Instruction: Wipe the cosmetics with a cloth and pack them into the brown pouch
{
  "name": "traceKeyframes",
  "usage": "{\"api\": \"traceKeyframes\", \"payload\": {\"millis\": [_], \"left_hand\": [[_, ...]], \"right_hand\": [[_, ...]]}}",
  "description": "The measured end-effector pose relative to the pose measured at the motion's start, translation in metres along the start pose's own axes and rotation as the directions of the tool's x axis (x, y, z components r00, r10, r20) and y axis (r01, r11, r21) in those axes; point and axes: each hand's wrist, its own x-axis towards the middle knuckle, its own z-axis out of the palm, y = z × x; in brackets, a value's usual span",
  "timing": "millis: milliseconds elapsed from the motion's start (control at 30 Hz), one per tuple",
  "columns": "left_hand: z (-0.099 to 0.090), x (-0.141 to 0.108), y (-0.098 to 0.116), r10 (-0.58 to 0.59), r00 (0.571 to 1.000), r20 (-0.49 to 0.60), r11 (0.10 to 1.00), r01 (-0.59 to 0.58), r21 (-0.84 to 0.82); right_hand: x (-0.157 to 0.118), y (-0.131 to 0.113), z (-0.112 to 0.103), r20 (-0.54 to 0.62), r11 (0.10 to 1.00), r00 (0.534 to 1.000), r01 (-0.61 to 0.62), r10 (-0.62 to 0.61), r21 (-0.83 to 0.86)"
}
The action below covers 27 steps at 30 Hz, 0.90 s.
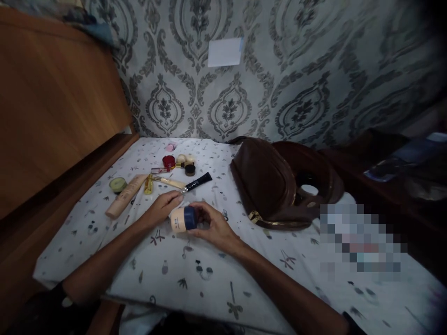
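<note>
My right hand (218,228) grips a small cream-coloured container with a dark blue cap (180,220), held tilted on its side just over the patterned sheet. The fingers wrap the capped end. Close beside it is my left hand (165,207), its fingers drawn together. A bit of white material shows under those fingers, too unclear to name. A black tube (199,182) lies just beyond the left fingertips; whether they touch it I cannot tell. Past the hands lie a makeup brush (171,181), a gold tube (148,184) and a long beige tube (126,196).
A brown leather bag (263,181) stands unzipped on the right. At the back left are a green round jar (118,185), a red round container (168,161) and a small black jar (190,170). A wooden panel (63,93) borders the left; patterned wallpaper (230,102) is behind.
</note>
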Motion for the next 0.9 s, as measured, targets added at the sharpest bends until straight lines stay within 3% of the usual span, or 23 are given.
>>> {"api": "traceKeyframes", "payload": {"millis": [200,533,733,900], "left_hand": [[0.001,-0.005,0.007,0.01,1.0,0.015,0.994,-0.011,0.106],[0.007,-0.009,0.011,0.091,0.996,0.005,0.992,-0.091,0.091],[0.009,-0.016,0.023,0.192,0.981,-0.033,0.958,-0.18,0.221],[0.011,-0.021,0.024,0.379,0.925,-0.027,0.863,-0.342,0.372]], "right_hand": [[-0.004,-0.003,-0.001,0.043,0.998,0.999,0.033,-0.031,-0.045],[-0.007,-0.006,-0.002,0.05,0.999,0.998,0.03,-0.028,-0.04],[-0.009,-0.01,-0.003,0.029,0.994,1.0,-0.002,0.005,-0.113],[-0.009,-0.012,-0.005,0.015,0.988,1.0,-0.007,0.01,-0.155]]}}
